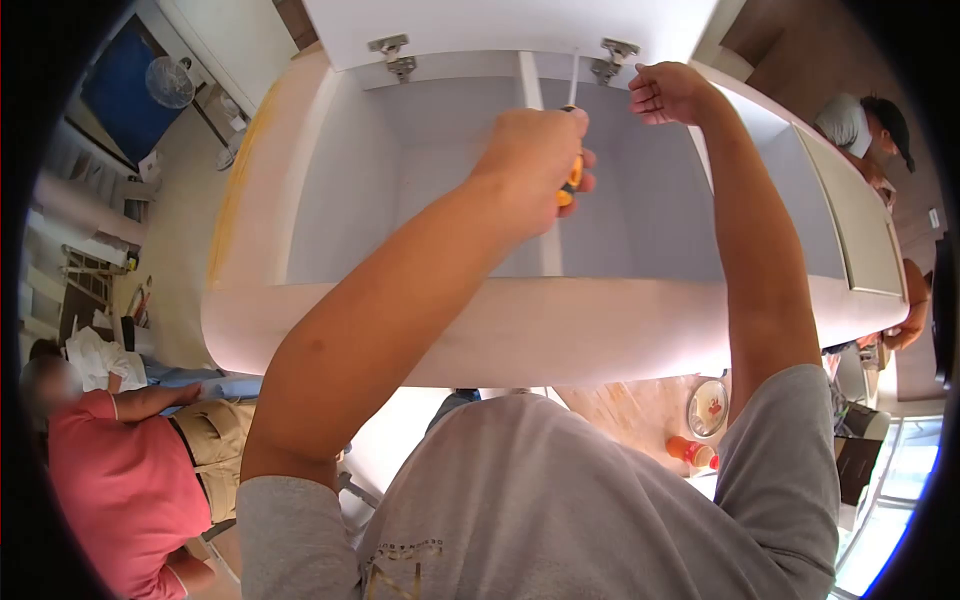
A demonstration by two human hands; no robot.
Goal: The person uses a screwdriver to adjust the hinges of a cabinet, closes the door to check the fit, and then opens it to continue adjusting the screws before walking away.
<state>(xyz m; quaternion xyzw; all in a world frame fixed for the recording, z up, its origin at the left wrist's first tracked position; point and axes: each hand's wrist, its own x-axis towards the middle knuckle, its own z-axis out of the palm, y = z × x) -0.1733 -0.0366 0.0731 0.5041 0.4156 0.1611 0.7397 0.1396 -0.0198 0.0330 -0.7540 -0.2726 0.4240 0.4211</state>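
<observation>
My left hand (535,165) is wrapped round the yellow-and-black handle of a screwdriver (573,185). Its thin shaft points up toward the cabinet's raised white door (510,22), just left of the right-hand metal hinge (612,60). Beside that hinge, my right hand (668,94) has its fingers curled in; whether something small is pinched there is hidden. A second metal hinge (393,58) joins the door to the cabinet further left. Below both hands lies the open grey interior of the cabinet (460,140), split by a white divider (550,255).
The cabinet's pale front edge (470,325) runs between my body and the compartments. A person in a red shirt (130,470) is at lower left, and another in a dark cap (888,125) at right. A bottle with orange contents (690,451) is at lower right.
</observation>
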